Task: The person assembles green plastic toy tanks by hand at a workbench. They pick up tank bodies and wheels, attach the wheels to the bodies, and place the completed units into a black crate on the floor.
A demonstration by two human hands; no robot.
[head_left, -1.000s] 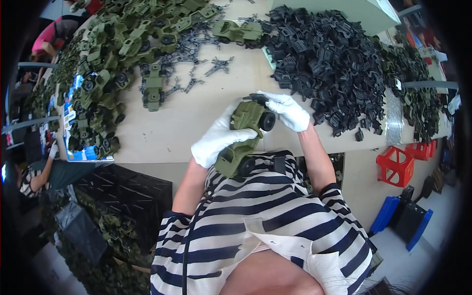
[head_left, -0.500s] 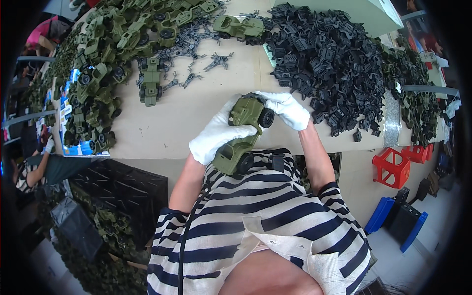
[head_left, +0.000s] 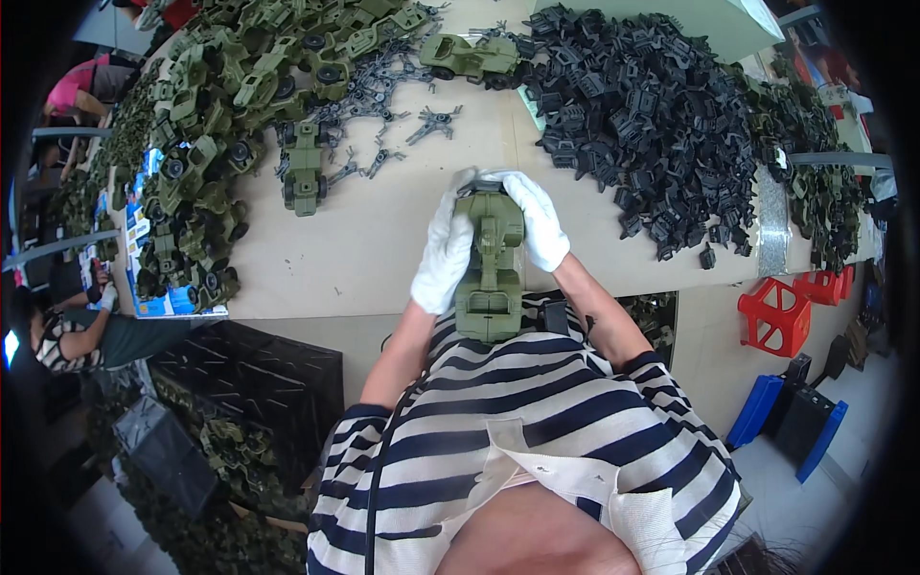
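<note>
Between my white-gloved hands is an olive-green toy jeep (head_left: 491, 268), held at the table's near edge, its rear end against my striped shirt. My left hand (head_left: 446, 251) grips its left side near the front. Around the front right corner my right hand (head_left: 539, 222) is wrapped, fingers bent over the front end. A dark part (head_left: 487, 186) shows at the jeep's front, between the fingertips; its exact shape is partly covered. Ahead and left stands another green toy jeep (head_left: 304, 171), beside loose grey spider-shaped parts (head_left: 433, 125).
A big pile of black plastic parts (head_left: 647, 125) covers the far right of the table (head_left: 374, 259). Green jeep bodies (head_left: 201, 182) are heaped at the left. One more jeep (head_left: 471, 57) sits at the far middle. Red stools (head_left: 774, 316) stand on the floor at right.
The jeep has turned from tilted and slanting to pointing straight away from me. My left hand has shifted from across its middle to its left side; my right hand has closed around its front right.
</note>
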